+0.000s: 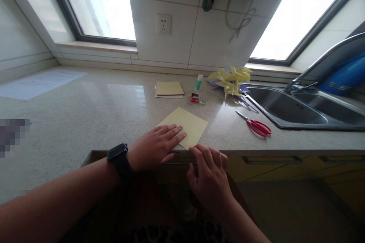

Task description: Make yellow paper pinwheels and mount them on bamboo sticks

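Your left hand [155,146] lies flat on the near corner of the yellow paper sheet [186,125], with the fingers stretched out and pressing it down to the counter [85,121]. Your right hand [209,172] is at the front edge of the counter, just beside the sheet's nearest corner; its fingers are curled loosely over the edge and I cannot tell if they touch the paper. Neither hand is clamped on anything, and the two hands are close to each other but not joined.

The sheet sits turned like a diamond, so one corner points to you and the opposite corner points away toward the wall. It lies directly in front of both hands, a little to the right of your left wrist. The left hand is the one already on it; the right hand is near its lower right side.

Farther back on the counter you have a small stack of yellow paper [169,89], a glue stick [199,82], some folded yellow paper shapes [230,79], and red scissors [256,125] near the sink [299,110], all well apart from your hands.
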### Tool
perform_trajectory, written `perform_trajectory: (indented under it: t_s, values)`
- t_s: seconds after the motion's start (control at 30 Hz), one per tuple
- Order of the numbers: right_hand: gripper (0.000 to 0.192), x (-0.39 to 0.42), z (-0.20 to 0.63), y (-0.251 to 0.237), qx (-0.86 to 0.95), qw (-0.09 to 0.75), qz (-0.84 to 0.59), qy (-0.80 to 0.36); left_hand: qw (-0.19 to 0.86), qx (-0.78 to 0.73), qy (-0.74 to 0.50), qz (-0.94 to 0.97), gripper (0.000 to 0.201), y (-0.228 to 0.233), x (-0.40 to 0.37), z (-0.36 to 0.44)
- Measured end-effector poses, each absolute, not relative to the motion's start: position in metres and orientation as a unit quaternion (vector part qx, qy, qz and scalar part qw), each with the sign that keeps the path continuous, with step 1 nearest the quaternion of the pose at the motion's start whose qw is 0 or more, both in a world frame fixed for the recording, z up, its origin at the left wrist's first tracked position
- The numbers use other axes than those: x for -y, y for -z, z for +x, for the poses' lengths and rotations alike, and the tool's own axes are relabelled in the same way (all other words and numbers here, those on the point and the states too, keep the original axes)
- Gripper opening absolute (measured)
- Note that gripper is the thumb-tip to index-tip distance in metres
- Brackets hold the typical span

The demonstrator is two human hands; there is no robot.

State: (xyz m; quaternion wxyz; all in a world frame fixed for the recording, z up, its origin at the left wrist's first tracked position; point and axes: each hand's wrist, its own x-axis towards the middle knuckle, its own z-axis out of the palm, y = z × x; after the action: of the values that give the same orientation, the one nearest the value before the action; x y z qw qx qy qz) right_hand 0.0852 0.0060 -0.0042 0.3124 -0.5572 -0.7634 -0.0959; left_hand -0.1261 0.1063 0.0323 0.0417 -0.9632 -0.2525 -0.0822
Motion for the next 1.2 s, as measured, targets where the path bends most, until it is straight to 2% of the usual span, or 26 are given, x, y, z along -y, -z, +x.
perform_trajectory:
  t_s: [0.9, 1.2]
  values:
    - [0.049, -0.0132, 0.0873, 0.003, 0.76, 0.267, -0.578, 0.128, 0.052, 0.252, 0.082, -0.963, 0.065, -0.0323, -0.1057, -0.1251]
    - [0.036, -0.011, 0.0885, 0.0049, 0.766, 0.309, -0.554, 0.109, 0.041, 0.25, 0.097, -0.963, 0.064, -0.0322, -0.1058, -0.1262]
